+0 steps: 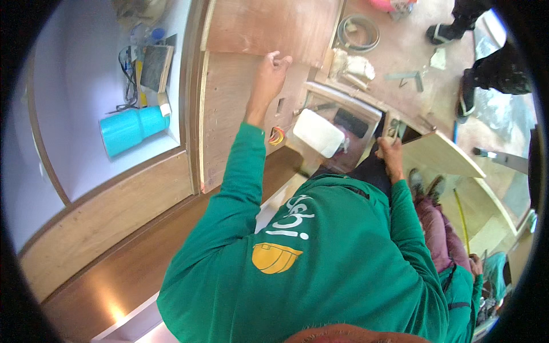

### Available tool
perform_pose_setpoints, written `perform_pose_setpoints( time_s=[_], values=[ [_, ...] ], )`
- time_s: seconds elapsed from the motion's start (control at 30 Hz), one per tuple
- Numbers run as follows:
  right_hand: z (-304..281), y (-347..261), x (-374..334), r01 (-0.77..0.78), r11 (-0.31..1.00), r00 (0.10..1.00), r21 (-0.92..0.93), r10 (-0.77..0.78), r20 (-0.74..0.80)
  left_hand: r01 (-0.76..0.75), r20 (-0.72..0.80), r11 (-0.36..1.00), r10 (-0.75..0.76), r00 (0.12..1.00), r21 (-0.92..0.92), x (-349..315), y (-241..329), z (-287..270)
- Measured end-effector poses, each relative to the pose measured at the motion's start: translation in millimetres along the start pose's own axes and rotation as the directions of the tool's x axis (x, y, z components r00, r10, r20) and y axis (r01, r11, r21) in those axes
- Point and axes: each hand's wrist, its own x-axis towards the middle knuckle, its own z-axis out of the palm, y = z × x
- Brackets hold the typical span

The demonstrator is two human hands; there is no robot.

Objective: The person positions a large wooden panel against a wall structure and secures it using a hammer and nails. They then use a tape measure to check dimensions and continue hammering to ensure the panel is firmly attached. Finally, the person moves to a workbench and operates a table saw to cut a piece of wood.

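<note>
My left hand [273, 71] is raised in front of an upright wooden panel [234, 120], at the lower edge of a reddish-brown sheet [257, 28] lying over it. Its fingers are curled in; whatever is between them is too small to make out. Lower down and to the right, my right hand [390, 153] is closed beside a wooden frame, below a small pale piece [392, 129]. What it grips is mostly hidden by the fingers. A bundle of coloured wires [277, 135] sticks out of the panel, near a white rounded cover [318, 133].
On the left, a recessed shelf holds a turquoise tumbler [123, 131] and a dark block [156, 67]. A coiled strip [358, 32] and a metal square [407, 78] lie on the floor. Another person's feet [468, 94] stand at upper right; a person in green is beside me at right.
</note>
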Motion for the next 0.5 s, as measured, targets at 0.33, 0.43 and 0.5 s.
perform_pose_setpoints(
  time_s=[0.33,0.43,0.5],
  values=[
    [2,-18,-39,-0.029,0.987,0.999,-0.157,0.025,-0.025,-0.242,-0.272,0.964,0.205,0.940,-0.113,-104,42,-64],
    [-6,-23,-56,-0.032,0.974,0.998,-0.222,0.044,0.049,-0.296,-0.057,0.949,0.292,0.955,-0.109,-136,21,-48],
    [-6,-21,-70,-0.026,0.974,0.999,-0.224,0.036,0.040,-0.276,-0.120,0.928,0.254,0.960,-0.248,-155,12,-32]
  ],
)
